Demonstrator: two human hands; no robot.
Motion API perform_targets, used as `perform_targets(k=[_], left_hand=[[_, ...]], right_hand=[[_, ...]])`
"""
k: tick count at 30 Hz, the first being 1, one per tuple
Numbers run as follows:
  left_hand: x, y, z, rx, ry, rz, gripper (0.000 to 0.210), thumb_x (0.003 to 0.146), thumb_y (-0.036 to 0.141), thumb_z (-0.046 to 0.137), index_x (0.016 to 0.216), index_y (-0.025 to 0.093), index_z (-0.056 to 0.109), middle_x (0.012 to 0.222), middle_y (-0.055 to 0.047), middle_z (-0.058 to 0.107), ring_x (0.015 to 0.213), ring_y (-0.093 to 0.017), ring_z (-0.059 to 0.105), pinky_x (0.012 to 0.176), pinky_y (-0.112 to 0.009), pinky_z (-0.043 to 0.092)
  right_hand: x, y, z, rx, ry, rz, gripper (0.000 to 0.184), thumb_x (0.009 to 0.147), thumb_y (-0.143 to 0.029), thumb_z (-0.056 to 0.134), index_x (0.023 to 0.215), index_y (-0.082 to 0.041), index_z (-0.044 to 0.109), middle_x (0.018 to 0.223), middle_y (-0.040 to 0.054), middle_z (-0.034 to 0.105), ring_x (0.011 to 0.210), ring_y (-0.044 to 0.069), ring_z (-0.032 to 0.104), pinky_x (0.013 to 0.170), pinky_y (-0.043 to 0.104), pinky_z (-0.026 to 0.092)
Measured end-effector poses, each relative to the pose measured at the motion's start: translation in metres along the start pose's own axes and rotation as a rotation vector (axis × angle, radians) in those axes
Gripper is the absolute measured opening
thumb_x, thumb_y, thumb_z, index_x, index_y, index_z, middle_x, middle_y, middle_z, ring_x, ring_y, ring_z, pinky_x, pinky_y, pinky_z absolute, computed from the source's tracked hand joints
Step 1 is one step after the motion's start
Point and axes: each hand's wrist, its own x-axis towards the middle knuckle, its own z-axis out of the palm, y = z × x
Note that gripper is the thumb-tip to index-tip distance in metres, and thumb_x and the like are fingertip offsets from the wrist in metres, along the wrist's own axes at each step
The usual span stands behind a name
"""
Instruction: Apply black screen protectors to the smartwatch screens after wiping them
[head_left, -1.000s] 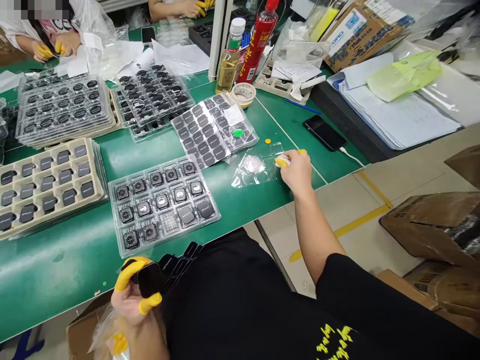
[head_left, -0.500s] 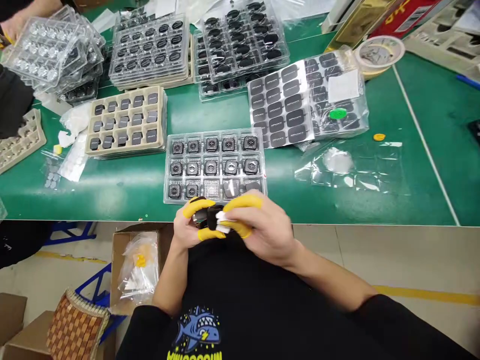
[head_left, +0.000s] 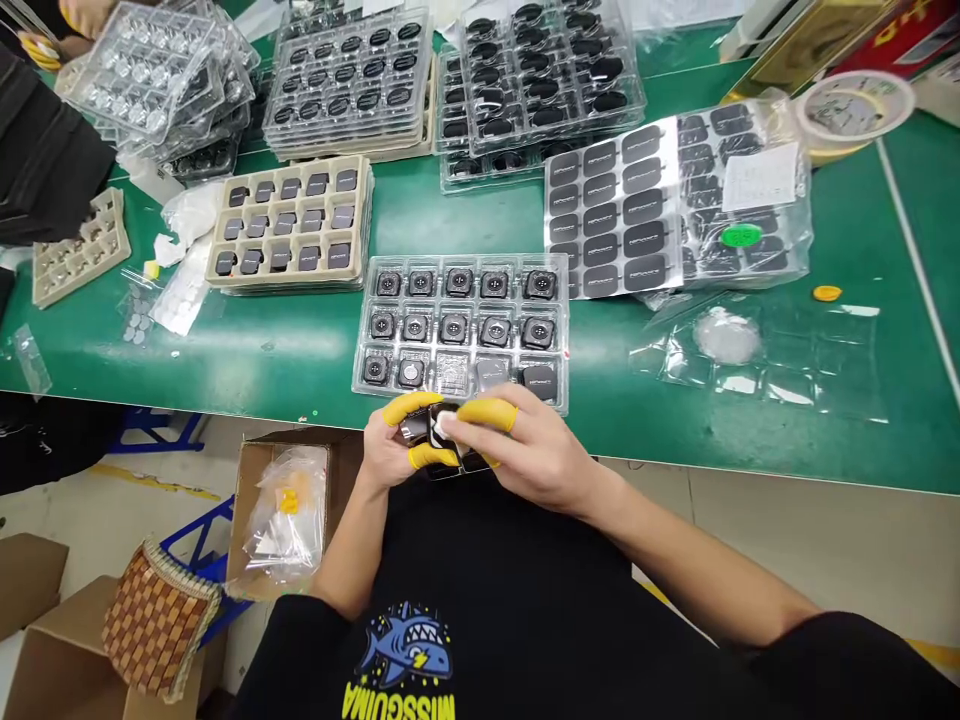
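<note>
My left hand (head_left: 385, 452), with yellow finger cots on its fingertips, grips a small black, glossy square watch case (head_left: 415, 428). Against the case's face, my right hand (head_left: 551, 448) presses a small wad of white cloth (head_left: 444, 424), its fingers also in yellow cots and pinched together. Part of the case is hidden by the fingers. Just beyond both hands lies a clear plastic tray (head_left: 573, 330) of similar black watch cases in rows. One compartment in its near row holds no case, and two pieces at the near right lie with their flat dark faces up.
Beige trays (head_left: 292, 285) of dark square pieces stand at left. Clear trays (head_left: 349, 80) are stacked behind. Sheets of dark stickers (head_left: 611, 215), a tape roll (head_left: 853, 105) and clear film (head_left: 795, 365) lie to the right. A cardboard box (head_left: 247, 515) sits below the table edge. Another person's hand (head_left: 82, 15) shows at top left.
The view has shifted, so the table things appear farther right. The watch case is turned more towards me, and the white cloth now rests on its face.
</note>
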Motion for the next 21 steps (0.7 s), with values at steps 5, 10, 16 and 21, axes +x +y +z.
perform_targets(k=[5, 10, 16, 21], left_hand=[[0.002, 0.001, -0.003, -0.01, -0.073, -0.002, 0.068, 0.071, 0.061, 0.104, 0.123, 0.021, 0.088, 0.101, -0.008, 0.089, 0.085, -0.023, 0.085, 0.08, -0.03, 0.068], [0.0, -0.005, 0.0, -0.031, 0.002, -0.041, 0.076, 0.06, 0.061, 0.109, 0.119, 0.019, 0.087, 0.099, -0.008, 0.088, 0.084, -0.024, 0.085, 0.081, -0.032, 0.07], [-0.005, -0.008, -0.004, -0.054, -0.059, -0.105, 0.075, 0.066, 0.067, 0.104, 0.119, 0.017, 0.086, 0.098, -0.009, 0.086, 0.082, -0.023, 0.083, 0.078, -0.03, 0.068], [-0.003, -0.01, -0.002, -0.079, -0.043, -0.055, 0.073, 0.066, 0.064, 0.106, 0.12, 0.019, 0.086, 0.097, -0.007, 0.087, 0.082, -0.021, 0.082, 0.078, -0.029, 0.068]], right_hand=[[0.004, 0.002, 0.001, -0.048, -0.008, -0.098, 0.028, 0.113, -0.01, 0.059, 0.128, -0.02, 0.081, 0.102, 0.008, 0.083, 0.103, 0.024, 0.072, 0.078, 0.038, 0.057], [0.001, 0.004, 0.005, -0.174, 0.068, -0.014, 0.037, 0.106, -0.004, 0.06, 0.135, -0.018, 0.078, 0.098, 0.01, 0.082, 0.1, 0.027, 0.072, 0.078, 0.041, 0.057], [-0.004, -0.001, 0.006, -0.062, 0.018, -0.096, 0.028, 0.11, -0.008, 0.06, 0.128, -0.017, 0.08, 0.096, 0.0083, 0.083, 0.1, 0.024, 0.072, 0.075, 0.038, 0.055], [0.0, 0.005, 0.011, -0.166, 0.072, -0.016, 0.034, 0.107, -0.008, 0.066, 0.134, -0.022, 0.081, 0.102, 0.0085, 0.083, 0.105, 0.026, 0.072, 0.08, 0.041, 0.053]])
